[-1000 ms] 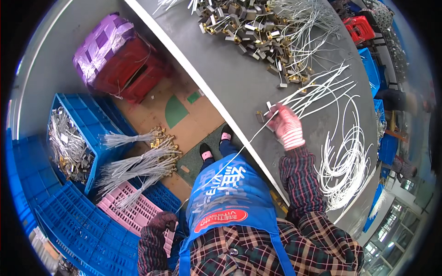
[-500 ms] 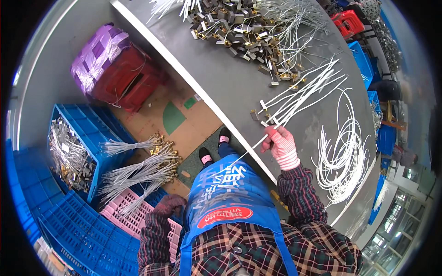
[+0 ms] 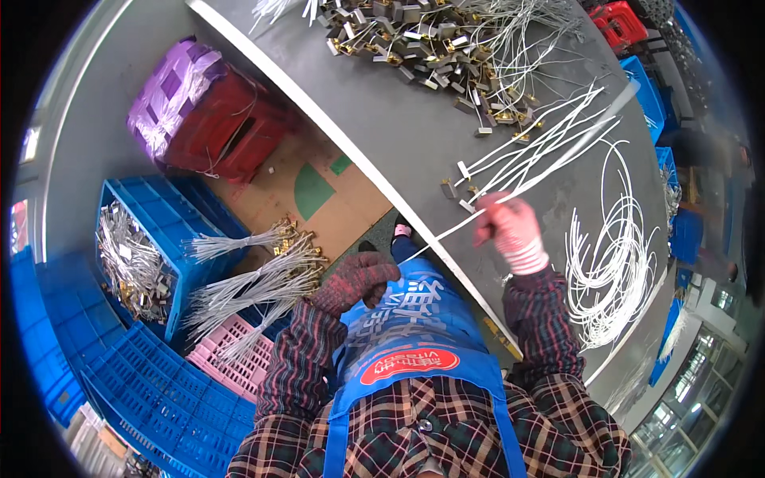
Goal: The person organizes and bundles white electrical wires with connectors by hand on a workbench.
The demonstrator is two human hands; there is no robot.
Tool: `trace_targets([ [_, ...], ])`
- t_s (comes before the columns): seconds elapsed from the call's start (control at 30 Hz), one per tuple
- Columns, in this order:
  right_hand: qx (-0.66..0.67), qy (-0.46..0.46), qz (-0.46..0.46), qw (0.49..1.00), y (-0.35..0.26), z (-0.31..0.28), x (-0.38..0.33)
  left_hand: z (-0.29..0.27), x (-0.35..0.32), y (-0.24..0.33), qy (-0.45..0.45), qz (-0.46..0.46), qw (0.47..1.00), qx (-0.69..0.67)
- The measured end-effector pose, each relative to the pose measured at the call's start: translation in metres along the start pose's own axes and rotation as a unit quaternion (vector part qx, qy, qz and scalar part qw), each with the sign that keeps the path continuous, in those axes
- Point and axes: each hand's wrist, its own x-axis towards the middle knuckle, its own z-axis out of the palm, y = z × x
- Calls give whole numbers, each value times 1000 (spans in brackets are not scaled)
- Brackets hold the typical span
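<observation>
My right hand [image 3: 512, 235], in a pink-and-white striped glove, is closed on a thin white wire [image 3: 456, 229] over the table's edge. The wire slants down toward my left hand [image 3: 355, 283], which wears a dark red-grey knitted glove and hangs with curled fingers in front of my blue apron. Its fingertips are close to the wire's end; whether they grip it or anything else is hidden. Beyond my right hand lies a loose bunch of white wires [image 3: 550, 151] with small end pieces. Next to them sits a small dark metal block [image 3: 449, 189].
A heap of dark blocks with brass parts and wires [image 3: 422, 40] covers the far table. Coiled white wires [image 3: 610, 279] lie at right. Left, below the table, are a blue crate [image 3: 171, 215], wire bundles [image 3: 255, 295], a pink basket [image 3: 231, 354] and red stools [image 3: 239, 119].
My left hand has risen from beside the pink basket, moving right to near the wire's lower end. My right hand keeps the wire and has shifted slightly. The view has moved a little.
</observation>
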Motion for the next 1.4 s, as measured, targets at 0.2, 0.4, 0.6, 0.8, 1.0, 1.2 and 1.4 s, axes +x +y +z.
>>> trace_targets([
  [0.2,57,-1,-72,996,4,-21,3,21,30,20,24,28,998,-59],
  [0.4,35,-34,13,999,17,-10,9,54,59,57,2,42,997,-69],
  [0.6,37,-41,20,998,26,-19,19,80,97,71,14,95,994,-54],
  [0.8,42,78,4,996,29,-76,9,98,116,83,119,145,981,44],
  [1.0,-386,439,-119,803,63,-228,-45,109,141,81,167,335,894,245],
  [1.2,-575,376,190,701,79,-279,-77,125,137,92,147,326,762,540],
  [1.4,-625,380,138,668,102,-283,-74,138,130,110,134,245,696,661],
])
